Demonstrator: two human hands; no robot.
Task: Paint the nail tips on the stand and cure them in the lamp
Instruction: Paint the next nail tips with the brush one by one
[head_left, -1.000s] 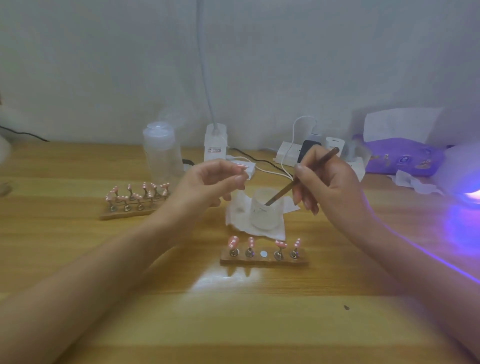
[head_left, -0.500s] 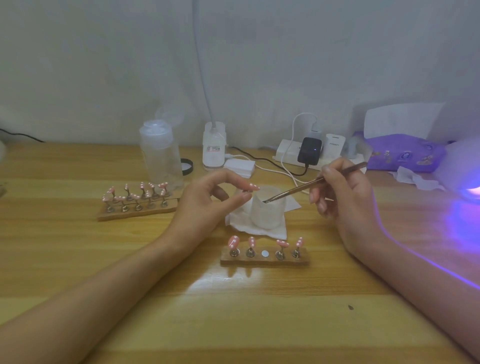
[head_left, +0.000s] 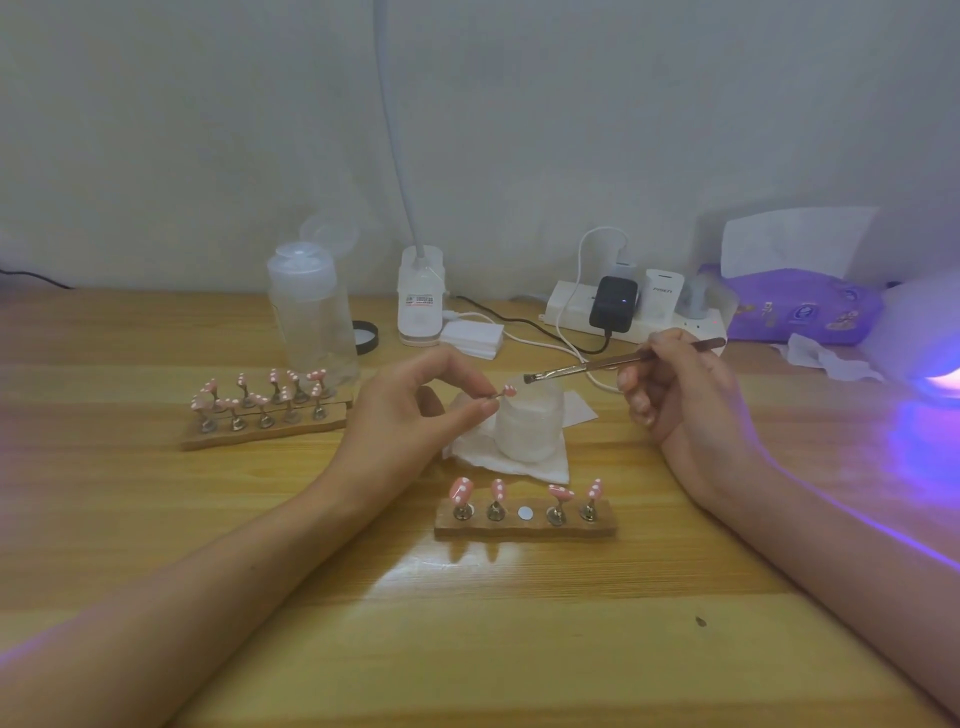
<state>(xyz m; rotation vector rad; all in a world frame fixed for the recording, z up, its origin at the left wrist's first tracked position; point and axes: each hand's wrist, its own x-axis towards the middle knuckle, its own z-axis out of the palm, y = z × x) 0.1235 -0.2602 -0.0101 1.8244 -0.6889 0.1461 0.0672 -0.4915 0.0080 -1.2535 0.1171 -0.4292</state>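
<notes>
Both your forearms (head_left: 218, 582) are bare as far as they show. Your left hand (head_left: 415, 410) and right hand (head_left: 675, 387) are bare too; the right's fingernails (head_left: 640, 404) look pale, and violet light streaks that forearm

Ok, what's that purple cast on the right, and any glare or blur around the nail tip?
Head view: the lamp at the right edge throws purple over the table; white glare sits before the near stand; the nail tip in the left hand looks soft.
</notes>
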